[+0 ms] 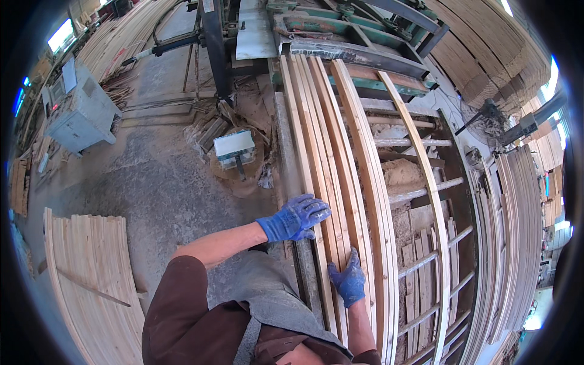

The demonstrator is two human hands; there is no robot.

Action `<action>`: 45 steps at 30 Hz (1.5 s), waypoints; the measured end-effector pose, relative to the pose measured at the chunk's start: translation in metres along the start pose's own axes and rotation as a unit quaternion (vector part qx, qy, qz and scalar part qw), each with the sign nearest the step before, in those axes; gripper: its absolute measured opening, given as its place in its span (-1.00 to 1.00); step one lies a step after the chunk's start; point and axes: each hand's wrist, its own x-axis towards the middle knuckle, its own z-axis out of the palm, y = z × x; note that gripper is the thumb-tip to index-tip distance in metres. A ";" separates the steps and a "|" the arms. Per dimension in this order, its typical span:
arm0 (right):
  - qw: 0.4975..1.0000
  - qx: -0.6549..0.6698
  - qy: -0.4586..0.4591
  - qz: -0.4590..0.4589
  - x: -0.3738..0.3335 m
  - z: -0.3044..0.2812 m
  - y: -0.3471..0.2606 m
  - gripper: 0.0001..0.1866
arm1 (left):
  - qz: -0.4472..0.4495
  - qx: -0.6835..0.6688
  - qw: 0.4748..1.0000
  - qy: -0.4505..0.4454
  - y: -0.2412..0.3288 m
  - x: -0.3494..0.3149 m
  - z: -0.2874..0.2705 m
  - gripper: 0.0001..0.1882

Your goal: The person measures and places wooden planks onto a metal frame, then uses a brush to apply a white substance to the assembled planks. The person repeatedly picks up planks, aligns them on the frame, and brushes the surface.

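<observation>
— Wooden slats [331,164], where are they against my hands?

— They run lengthwise along the roller rack [426,194], away toward the green machine [340,30]. My left hand [296,217], in a blue glove, lies flat with fingers spread on the leftmost slats. My right hand [348,281] rests just beside it, nearer me, fingers loosely curled on a middle slat, gripping nothing that I can see.

— Anything else?

— Another slat stack [91,280] lies on the floor, well apart.
</observation>
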 end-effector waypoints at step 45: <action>0.959 0.261 -0.111 0.028 0.036 -0.033 0.108 -0.30 | 0.025 0.009 0.999 -0.025 0.021 0.112 -0.004 -0.31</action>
